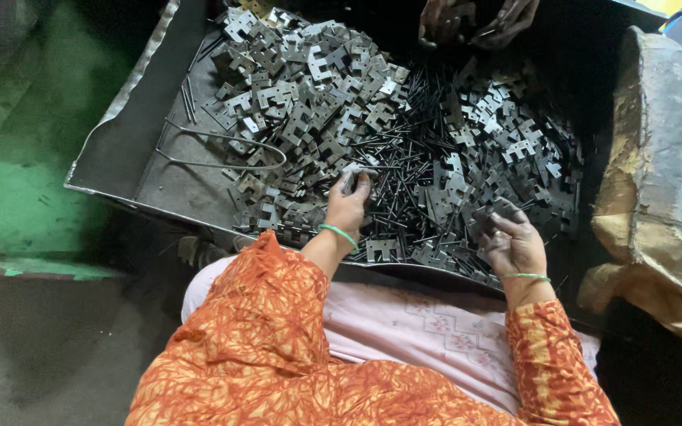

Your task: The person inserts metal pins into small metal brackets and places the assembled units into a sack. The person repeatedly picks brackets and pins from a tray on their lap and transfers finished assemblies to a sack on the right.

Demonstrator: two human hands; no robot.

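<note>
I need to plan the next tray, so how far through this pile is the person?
No finished batch is in view. In hand: the left hand pinches a metal plate, and the right hand holds another plate. Left: the tray is heaped with loose plates and thin pins, so most remains.

Your left hand (347,207) covers most of the small metal piece (354,171) in its grip, so you cannot tell its shape. Beyond it, another person's hands (477,21) are cut off by the top edge (fingers blurred). The sack (661,181) runs off the right edge.
</note>
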